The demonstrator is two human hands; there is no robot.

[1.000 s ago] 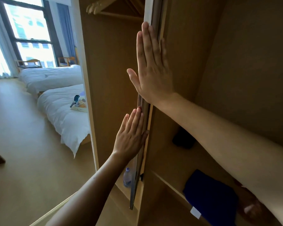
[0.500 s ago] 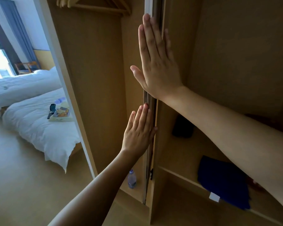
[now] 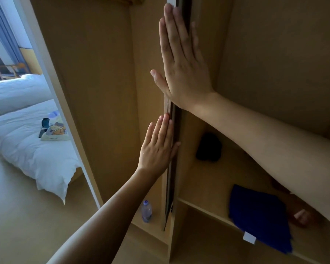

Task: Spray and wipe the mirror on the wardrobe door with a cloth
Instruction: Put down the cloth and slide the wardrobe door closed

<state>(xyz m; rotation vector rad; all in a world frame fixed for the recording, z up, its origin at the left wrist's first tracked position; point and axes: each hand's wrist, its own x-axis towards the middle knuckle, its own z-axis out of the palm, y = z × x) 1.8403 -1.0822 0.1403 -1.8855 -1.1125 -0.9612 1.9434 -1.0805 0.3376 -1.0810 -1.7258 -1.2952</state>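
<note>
Two flat hands press on the wardrobe door (image 3: 171, 168), seen edge-on: the right hand (image 3: 181, 65) high up, the left hand (image 3: 158, 147) lower, fingers straight, gripping nothing. One blue cloth (image 3: 259, 216) lies folded on the shelf (image 3: 204, 206) right of the door; one dark bundle (image 3: 209, 147), perhaps clothing, sits above it. One plastic bottle (image 3: 146, 211) stands left of the door, one white bed (image 3: 27, 141) beyond

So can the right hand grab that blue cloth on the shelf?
Probably yes: the folded blue cloth lies uncovered just under that forearm, but the right hand is flat against the door edge.
</note>
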